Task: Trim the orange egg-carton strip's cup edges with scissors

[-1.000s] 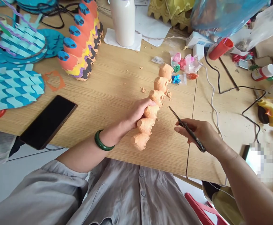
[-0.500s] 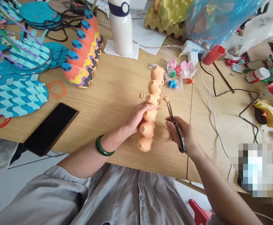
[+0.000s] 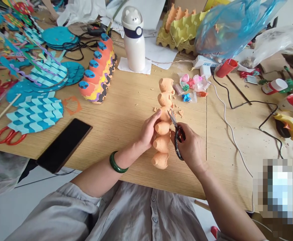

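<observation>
An orange strip of egg carton cups [image 3: 161, 144] lies lengthwise in front of me on the wooden table [image 3: 126, 134]. My left hand [image 3: 148, 130] grips its middle from the left side, thumb on top and the other fingers hidden beneath or behind it. In my right hand [image 3: 190, 144] are black-handled scissors [image 3: 177, 142], held by the loops. Their blades point up and left, at the right edge of the strip's third cup from the far end. Small orange scraps [image 3: 180, 113] are scattered around the strip.
A painted egg carton strip [image 3: 98, 72], a white bottle [image 3: 135, 47] and a phone [image 3: 64, 144] stand or lie to the left. Colourful wrapped clay pieces [image 3: 193, 83] sit beyond the strip. Cables [image 3: 228, 124] and a yellow glue gun [image 3: 288, 125] are at right.
My right hand has brought the scissors left, from beside the strip to its edge. My left thumb has lifted a little. The whole view has shifted slightly.
</observation>
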The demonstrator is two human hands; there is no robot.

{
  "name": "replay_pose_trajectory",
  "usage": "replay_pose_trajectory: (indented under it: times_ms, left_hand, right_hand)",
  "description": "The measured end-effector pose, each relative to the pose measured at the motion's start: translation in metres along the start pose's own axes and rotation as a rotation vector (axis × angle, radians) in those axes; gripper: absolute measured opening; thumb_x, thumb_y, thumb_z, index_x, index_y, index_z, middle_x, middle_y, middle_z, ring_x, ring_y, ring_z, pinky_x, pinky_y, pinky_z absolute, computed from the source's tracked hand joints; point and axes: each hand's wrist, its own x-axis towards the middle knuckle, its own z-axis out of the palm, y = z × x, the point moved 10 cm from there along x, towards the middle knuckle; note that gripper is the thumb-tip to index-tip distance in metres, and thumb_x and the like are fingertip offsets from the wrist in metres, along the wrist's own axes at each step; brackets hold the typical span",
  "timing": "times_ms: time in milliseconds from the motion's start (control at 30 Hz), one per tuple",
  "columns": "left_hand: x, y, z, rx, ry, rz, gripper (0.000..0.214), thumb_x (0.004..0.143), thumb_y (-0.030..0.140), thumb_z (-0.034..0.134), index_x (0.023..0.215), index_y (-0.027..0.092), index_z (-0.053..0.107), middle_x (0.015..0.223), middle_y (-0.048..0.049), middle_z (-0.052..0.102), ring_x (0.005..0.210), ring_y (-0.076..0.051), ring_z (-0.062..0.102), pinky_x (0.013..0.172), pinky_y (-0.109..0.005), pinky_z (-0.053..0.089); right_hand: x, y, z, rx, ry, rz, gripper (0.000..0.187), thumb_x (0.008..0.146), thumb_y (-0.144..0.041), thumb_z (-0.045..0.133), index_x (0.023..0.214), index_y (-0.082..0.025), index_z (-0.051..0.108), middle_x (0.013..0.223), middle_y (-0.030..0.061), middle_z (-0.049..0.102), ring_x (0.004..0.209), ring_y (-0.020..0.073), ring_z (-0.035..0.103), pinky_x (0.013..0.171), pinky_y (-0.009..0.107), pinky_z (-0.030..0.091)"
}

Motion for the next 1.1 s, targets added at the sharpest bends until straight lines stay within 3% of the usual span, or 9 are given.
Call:
replay_pose_trajectory:
  times_ms: [167,300,400,533,667,800,933,1033,1100]
  left_hand:
    - [0.002,-0.001,0.008,-0.114,-0.066,-0.055,0.042,0.093,0.056,0.059,0.109,0.019,0.073,0.106,-0.0065,0.079,0.110,-0.027,0.072,0.096,-0.038,0.056]
    - [0.003,-0.006,0.011,-0.148,-0.095,-0.096,0.045,0.092,0.057,0.060,0.109,0.017,0.073,0.099,-0.0075,0.078,0.096,-0.025,0.074,0.086,-0.036,0.058]
    - [0.004,-0.006,0.000,-0.119,-0.004,-0.091,0.038,0.090,0.054,0.063,0.097,0.017,0.072,0.084,-0.0038,0.075,0.072,-0.018,0.070,0.069,-0.029,0.056]
    - [0.004,-0.001,-0.010,-0.100,0.055,-0.073,0.036,0.088,0.052,0.064,0.095,0.017,0.070,0.074,-0.0005,0.069,0.057,-0.011,0.061,0.053,-0.023,0.049]
    - [0.004,0.004,-0.008,-0.110,0.022,-0.080,0.033,0.085,0.050,0.064,0.094,0.018,0.069,0.069,0.0011,0.064,0.056,-0.012,0.061,0.049,-0.022,0.047]
    - [0.005,0.008,-0.005,-0.150,0.024,-0.048,0.027,0.083,0.043,0.066,0.095,0.019,0.068,0.080,-0.0007,0.069,0.066,-0.013,0.064,0.053,-0.022,0.048]
    - [0.005,0.011,-0.005,-0.144,0.037,-0.001,0.029,0.086,0.042,0.065,0.101,0.018,0.069,0.087,-0.0022,0.071,0.072,-0.015,0.064,0.057,-0.025,0.049]
    - [0.004,0.013,-0.004,-0.146,0.043,0.025,0.029,0.087,0.041,0.063,0.103,0.017,0.069,0.088,-0.0025,0.070,0.072,-0.014,0.063,0.058,-0.025,0.050]
    - [0.003,0.013,-0.003,-0.148,0.046,0.020,0.029,0.086,0.040,0.065,0.101,0.016,0.069,0.086,-0.0023,0.070,0.071,-0.014,0.063,0.060,-0.025,0.052]
  right_hand:
    - [0.002,0.013,0.000,0.077,-0.008,0.053,0.026,0.087,-0.035,0.065,0.109,-0.022,0.069,0.082,0.0034,0.074,0.069,0.0205,0.066,0.063,0.030,0.042]
    - [0.002,0.019,0.013,0.484,-0.071,0.107,0.037,0.085,-0.046,0.073,0.113,-0.023,0.063,0.079,-0.0006,0.069,0.069,0.0168,0.063,0.065,0.029,0.047]
    - [0.006,0.019,0.015,0.722,-0.015,0.127,0.046,0.080,-0.049,0.080,0.113,-0.024,0.058,0.069,-0.0057,0.061,0.062,0.0137,0.057,0.057,0.025,0.045]
    - [0.018,0.027,0.015,0.936,0.032,0.212,0.034,0.086,-0.050,0.074,0.097,-0.023,0.057,0.057,-0.0093,0.050,0.043,0.0091,0.042,0.040,0.023,0.033]
    - [0.032,0.038,0.021,1.078,-0.050,0.291,0.026,0.086,-0.043,0.072,0.094,-0.020,0.062,0.064,-0.0054,0.057,0.045,0.0090,0.045,0.039,0.023,0.036]
    - [0.040,0.038,0.028,1.172,-0.131,0.184,0.032,0.082,-0.034,0.073,0.110,-0.019,0.066,0.079,-0.0020,0.062,0.061,0.0117,0.056,0.056,0.027,0.049]
    - [0.035,0.039,0.024,1.216,-0.056,0.026,0.039,0.087,-0.034,0.070,0.123,-0.023,0.063,0.090,-0.0003,0.063,0.071,0.0142,0.060,0.066,0.032,0.051]
    - [0.027,0.027,0.024,1.212,-0.144,-0.087,0.041,0.089,-0.035,0.070,0.128,-0.025,0.062,0.106,0.0042,0.067,0.086,0.0182,0.064,0.082,0.038,0.054]
    - [0.025,0.027,0.022,1.138,-0.150,-0.061,0.040,0.090,-0.036,0.070,0.128,-0.025,0.062,0.103,0.0041,0.069,0.080,0.0170,0.063,0.078,0.037,0.054]
